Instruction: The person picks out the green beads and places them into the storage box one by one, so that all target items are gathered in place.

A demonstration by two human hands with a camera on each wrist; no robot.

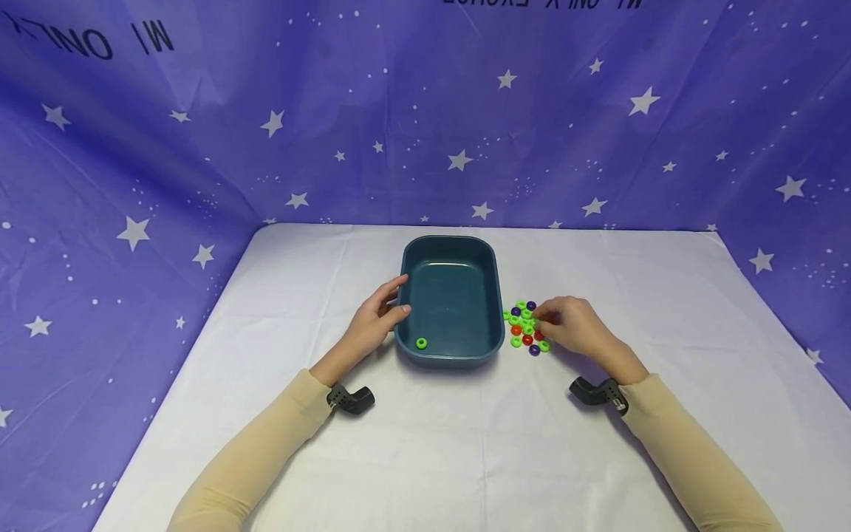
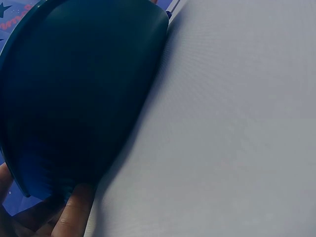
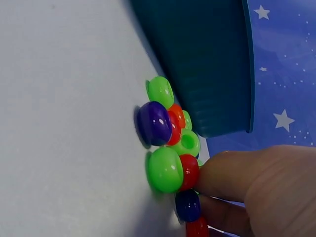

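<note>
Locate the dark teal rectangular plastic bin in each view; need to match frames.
Head: dark teal rectangular plastic bin near picture centre, the bare left hand at its left side.
Left wrist: bin large, mostly in the left half, cut off by the top edge.
Right wrist: bin upper centre-right, above the glossy green, red and purple round beads.
Shared landmark: white tablecloth, right of the bin in left wrist, left of it in right wrist.

I'd call this a small staged recording booth. On my head feed, purple cloth (image 1: 399,185) printed with stars (image 1: 459,160) hangs across the back and down both sides, creased in places, its lettering (image 1: 89,44) upside down. A white-covered table (image 1: 479,443) fills the middle, and I see black wrist cameras (image 1: 351,400). Which sort of building surrounds it, I can't tell.
</note>
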